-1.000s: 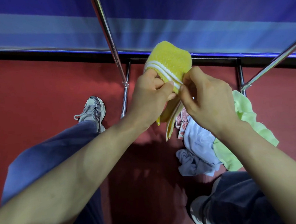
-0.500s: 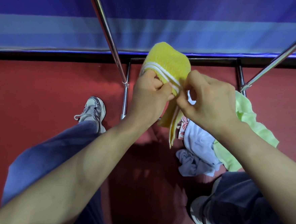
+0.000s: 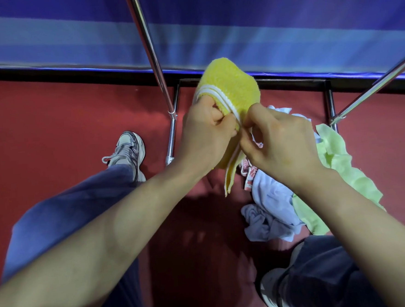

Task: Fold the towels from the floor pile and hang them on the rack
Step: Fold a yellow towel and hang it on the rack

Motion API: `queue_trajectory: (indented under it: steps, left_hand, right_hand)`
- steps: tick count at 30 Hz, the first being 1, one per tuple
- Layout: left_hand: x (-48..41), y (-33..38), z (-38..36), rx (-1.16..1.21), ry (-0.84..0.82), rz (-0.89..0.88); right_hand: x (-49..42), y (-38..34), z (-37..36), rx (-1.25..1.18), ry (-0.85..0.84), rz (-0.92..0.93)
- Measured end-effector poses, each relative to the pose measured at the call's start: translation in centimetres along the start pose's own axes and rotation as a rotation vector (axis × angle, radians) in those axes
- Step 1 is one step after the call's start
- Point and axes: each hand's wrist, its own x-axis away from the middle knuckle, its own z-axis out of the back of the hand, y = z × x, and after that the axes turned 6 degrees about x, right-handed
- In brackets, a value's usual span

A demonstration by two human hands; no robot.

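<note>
Holding: left hand [image 3: 205,134] and right hand [image 3: 279,138] close together, both pinching the yellow towel [image 3: 230,84] at its white-striped edge
Towel: folded, raised above and left of the floor pile [image 3: 268,223], tail hanging down
Count: one towel in hand; three in the pile: pale blue cloth [image 3: 271,191], light green cloth [image 3: 336,163], pink-patterned cloth [image 3: 248,171]; two poles flanking the pile, left rack pole [image 3: 151,53] and right rack pole [image 3: 372,91]; two shoes, left shoe [image 3: 126,146] and right shoe [image 3: 269,290]
Change: right hand has slid slightly down the edge; towel stays above the pile
</note>
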Motion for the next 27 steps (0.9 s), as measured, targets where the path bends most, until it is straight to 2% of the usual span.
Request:
queue_trajectory:
  steps: [3, 7, 9, 13, 15, 18, 20, 23, 25, 27]
  left_hand:
    - [0.0, 0.0, 0.1, 0.017, -0.026, 0.003]
    - [0.1, 0.2, 0.0, 0.058, -0.041, 0.011]
    - [-0.1, -0.1, -0.1, 0.03, -0.068, 0.016]
    - [0.1, -0.8, 0.0, -0.092, -0.186, 0.004]
    - [0.6, -1.0, -0.2, -0.122, -0.263, 0.053]
    - [1.6, -0.1, -0.6, -0.013, -0.385, 0.162]
    - [1.9, 0.6, -0.6, 0.074, -0.405, 0.246]
    - [1.6, 1.8, -0.1, 0.179, -0.385, 0.305]
    - [1.3, 2.4, 0.3, 0.227, -0.364, 0.301]
    - [1.0, 2.9, 0.8, 0.277, -0.349, 0.3]
  right_hand:
    - [0.0, 0.2, 0.0, -0.006, -0.058, -0.014]
    - [0.0, 0.4, 0.1, -0.227, -0.23, -0.005]
    - [-0.2, 0.4, 0.4, -0.298, -0.182, -0.063]
    - [-1.2, 0.8, 1.9, -0.374, 0.058, -0.185]
    - [-1.5, 1.1, 2.1, -0.348, 0.035, -0.193]
    - [-1.3, 1.0, 1.4, -0.306, -0.101, -0.217]
    - [-1.2, 1.1, 1.1, -0.365, -0.085, -0.25]
    - [-1.8, 1.9, 1.4, -0.404, 0.019, -0.523]
    - [-2.4, 2.7, 1.9, -0.551, -0.138, -0.785]
    - [-2.4, 3.2, 2.6, -0.892, -0.407, -0.926]
